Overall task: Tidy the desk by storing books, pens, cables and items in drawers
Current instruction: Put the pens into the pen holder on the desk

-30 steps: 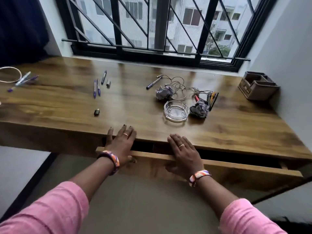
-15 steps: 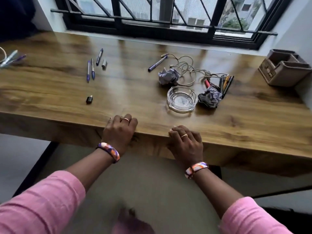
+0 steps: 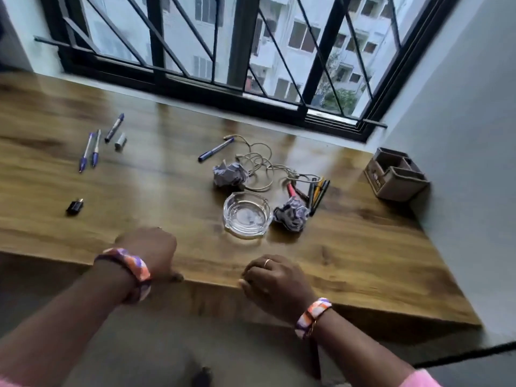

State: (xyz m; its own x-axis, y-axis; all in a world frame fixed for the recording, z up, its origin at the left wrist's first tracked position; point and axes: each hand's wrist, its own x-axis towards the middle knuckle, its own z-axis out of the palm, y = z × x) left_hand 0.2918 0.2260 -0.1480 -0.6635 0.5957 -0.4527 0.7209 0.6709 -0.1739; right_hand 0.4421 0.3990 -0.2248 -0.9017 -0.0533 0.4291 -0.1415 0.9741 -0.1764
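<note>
Your left hand (image 3: 148, 252) and your right hand (image 3: 275, 283) both sit at the front edge of the desk (image 3: 363, 263). The fingers of each are curled, but I cannot tell if they grip the edge, a drawer front, or nothing — the frame is blurred there and no open drawer shows.

The things to store are still on top. Two blue pens (image 3: 89, 150) lie at the far left beside a marker (image 3: 114, 127) and its loose grey cap (image 3: 120, 141). One more blue pen (image 3: 215, 149) lies near the middle, and its tip touches the tangled cable (image 3: 261, 163). A bundle of pens (image 3: 315, 192) lies at the right end of that cable.

The risk I see is the cable. Its loops run around the first paper ball (image 3: 229, 174) and reach into the bundle, so if you lift it quickly it may drag pens off the desk. The glass ashtray (image 3: 247, 215) stands just in front, touching or almost touching the second paper ball (image 3: 291, 217) — a careless reach over it could push it toward the edge, and I judge it heavy and breakable.

A small black adapter (image 3: 74, 206) lies alone at the left, easy to forget. The brown organiser (image 3: 396, 174) stands by the wall, well apart from everything.
</note>
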